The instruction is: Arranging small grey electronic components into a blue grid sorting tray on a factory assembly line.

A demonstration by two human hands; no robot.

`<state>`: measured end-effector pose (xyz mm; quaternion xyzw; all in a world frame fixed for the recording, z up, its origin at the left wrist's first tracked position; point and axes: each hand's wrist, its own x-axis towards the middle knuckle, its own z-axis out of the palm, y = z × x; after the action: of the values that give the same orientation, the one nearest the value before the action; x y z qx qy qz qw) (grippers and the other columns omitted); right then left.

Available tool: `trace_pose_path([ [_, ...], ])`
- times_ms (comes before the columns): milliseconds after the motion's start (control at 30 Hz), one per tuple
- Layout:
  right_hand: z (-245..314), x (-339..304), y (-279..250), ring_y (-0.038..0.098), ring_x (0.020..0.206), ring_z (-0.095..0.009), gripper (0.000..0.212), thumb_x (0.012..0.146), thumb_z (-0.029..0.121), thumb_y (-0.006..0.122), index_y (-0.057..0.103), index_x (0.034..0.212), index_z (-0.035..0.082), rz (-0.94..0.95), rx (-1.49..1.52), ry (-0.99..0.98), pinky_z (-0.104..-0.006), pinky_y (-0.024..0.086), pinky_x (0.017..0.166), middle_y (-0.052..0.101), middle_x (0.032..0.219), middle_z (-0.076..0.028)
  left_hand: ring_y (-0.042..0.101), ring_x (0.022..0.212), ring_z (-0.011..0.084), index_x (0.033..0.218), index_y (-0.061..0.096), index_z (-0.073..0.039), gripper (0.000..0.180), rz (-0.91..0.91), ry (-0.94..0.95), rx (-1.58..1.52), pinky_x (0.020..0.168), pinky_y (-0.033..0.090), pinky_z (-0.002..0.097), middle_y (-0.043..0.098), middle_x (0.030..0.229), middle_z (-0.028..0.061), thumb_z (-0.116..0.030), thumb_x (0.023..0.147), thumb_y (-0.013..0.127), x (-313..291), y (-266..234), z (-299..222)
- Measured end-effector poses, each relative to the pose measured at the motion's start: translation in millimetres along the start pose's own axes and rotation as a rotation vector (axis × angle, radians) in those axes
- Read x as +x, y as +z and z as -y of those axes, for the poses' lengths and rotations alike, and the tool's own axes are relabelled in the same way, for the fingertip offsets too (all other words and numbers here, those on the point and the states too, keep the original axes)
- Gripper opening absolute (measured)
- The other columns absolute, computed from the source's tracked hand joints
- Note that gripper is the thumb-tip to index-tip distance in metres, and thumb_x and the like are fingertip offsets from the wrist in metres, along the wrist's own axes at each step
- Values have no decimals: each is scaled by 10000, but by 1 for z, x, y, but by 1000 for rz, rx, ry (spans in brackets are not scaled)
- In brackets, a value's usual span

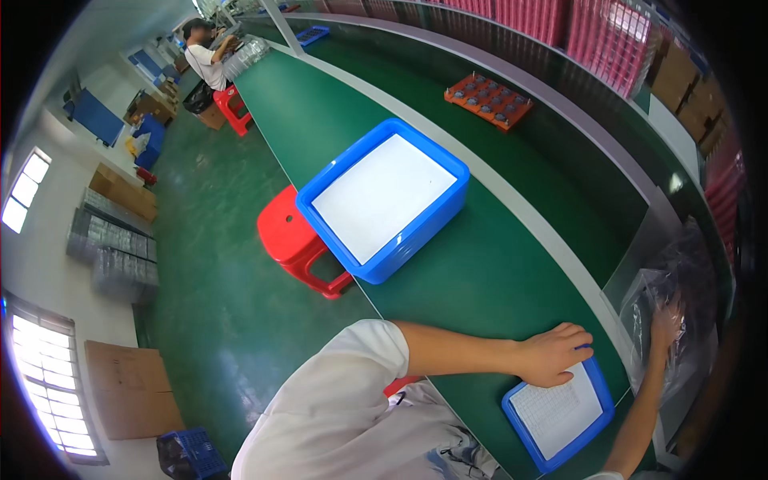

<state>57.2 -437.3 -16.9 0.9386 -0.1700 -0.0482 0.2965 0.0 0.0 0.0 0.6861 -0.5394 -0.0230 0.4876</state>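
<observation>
A small blue tray lies on the green bench in front of me, with a printed sheet of paper inside it. My left hand is over the tray's far end, its fingers bent across the rim and its thumb near the paper. To the right, my right hand reaches to a crumpled clear plastic bag; glare and blur hide its fingers, and I cannot tell whether they grip the plastic. Farther along the bench stands a larger, deep blue bin with a white sheet on top.
Along the right runs a sunken dark-green lane bearing an orange tray with several small parts. Red stools stand left of the bench. A person sits at the far end. Cartons line the left wall.
</observation>
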Motion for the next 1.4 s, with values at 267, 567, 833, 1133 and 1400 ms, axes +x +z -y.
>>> trace_pose_path([
  [267, -35, -9, 22, 534, 1266, -416, 444, 929, 110, 590, 557, 1368, 50, -410, 599, 29, -479, 427, 1074, 559, 1406, -209, 403, 1306, 423, 1276, 569, 50, 537, -8, -25, 109, 1106, 347, 515, 467, 1362, 251, -157, 806, 723, -3, -1, 2],
  [567, 88, -231, -139, 642, 1004, -258, 388, 913, 1, 606, 584, 1300, 7, -413, 1150, -67, -344, 502, 910, 643, 1129, -155, 399, 1311, 441, 1281, 567, 61, 543, -44, -125, 208, 1101, 347, 532, 482, 1350, 256, -138, 798, 715, -6, 1, -1],
  [833, 143, -261, -171, 565, 1063, -387, 473, 802, 93, 744, 613, 1247, -4, -245, 1056, -330, -442, 473, 920, 572, 1198, -194, 428, 1296, 442, 1223, 612, 61, 498, -107, -56, 223, 1102, 353, 537, 540, 1298, 254, -89, 756, 696, -7, 4, 8],
  [1133, 99, -275, -159, 570, 1043, -388, 478, 826, 215, 739, 637, 1226, -27, 40, 1238, -302, -438, 463, 922, 557, 1154, -214, 433, 1324, 435, 904, 758, -36, 346, 238, 207, 223, 1150, 289, 594, 631, 1185, 189, -332, 727, 782, -5, 1, -6],
  [1400, 111, -252, -161, 631, 971, -180, 346, 780, 24, 744, 661, 1116, 24, 80, 1505, -232, -290, 513, 774, 609, 1090, -77, 450, 1301, 455, 921, 741, -23, 163, 219, 103, 325, 1086, 368, 579, 583, 1271, 198, -117, 790, 717, -7, -37, -1],
])
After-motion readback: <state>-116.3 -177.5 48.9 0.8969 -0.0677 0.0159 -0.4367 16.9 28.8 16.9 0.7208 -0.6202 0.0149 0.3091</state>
